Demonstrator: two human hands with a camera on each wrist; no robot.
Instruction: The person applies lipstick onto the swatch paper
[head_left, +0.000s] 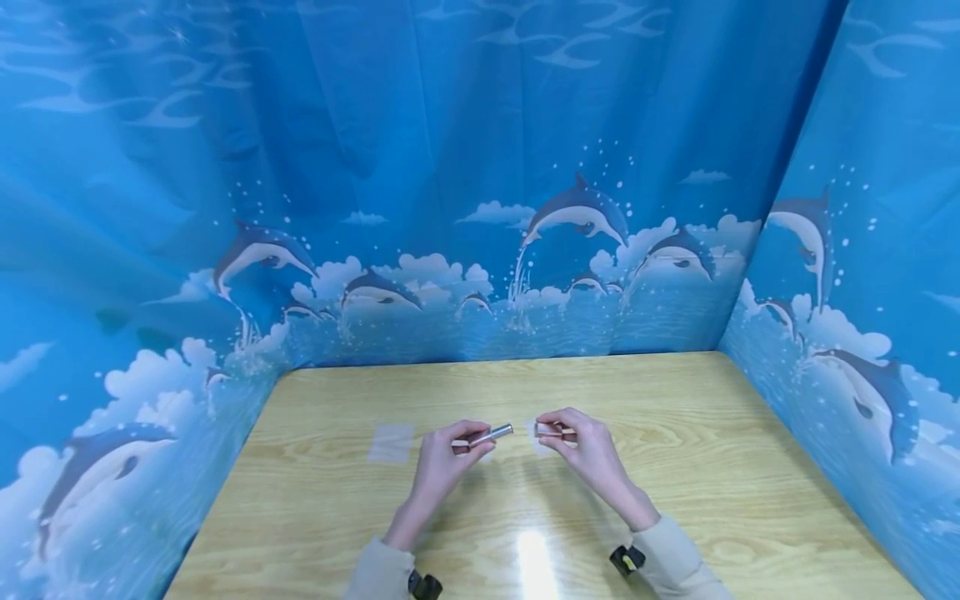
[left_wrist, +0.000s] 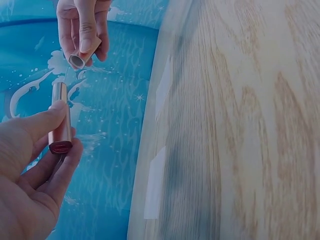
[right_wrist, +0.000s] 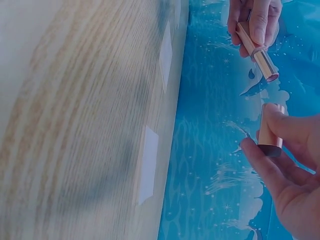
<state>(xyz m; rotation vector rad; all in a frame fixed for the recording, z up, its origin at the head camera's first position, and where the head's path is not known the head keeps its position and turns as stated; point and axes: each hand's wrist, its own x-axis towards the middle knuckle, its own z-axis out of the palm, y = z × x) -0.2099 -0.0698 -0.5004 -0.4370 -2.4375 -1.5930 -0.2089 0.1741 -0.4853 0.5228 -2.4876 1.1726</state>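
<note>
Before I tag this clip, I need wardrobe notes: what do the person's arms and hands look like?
The left hand and right hand are ungloved. The left sleeve and right sleeve are pale beige and plain, ending short of the hands. A small, blocky black device sits near each cuff: left device, right device; the latter shows a yellowish mark.

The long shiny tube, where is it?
In the head view, the shiny tube is pinched in the left hand, above the table, left of the cap in the right hand.
</note>
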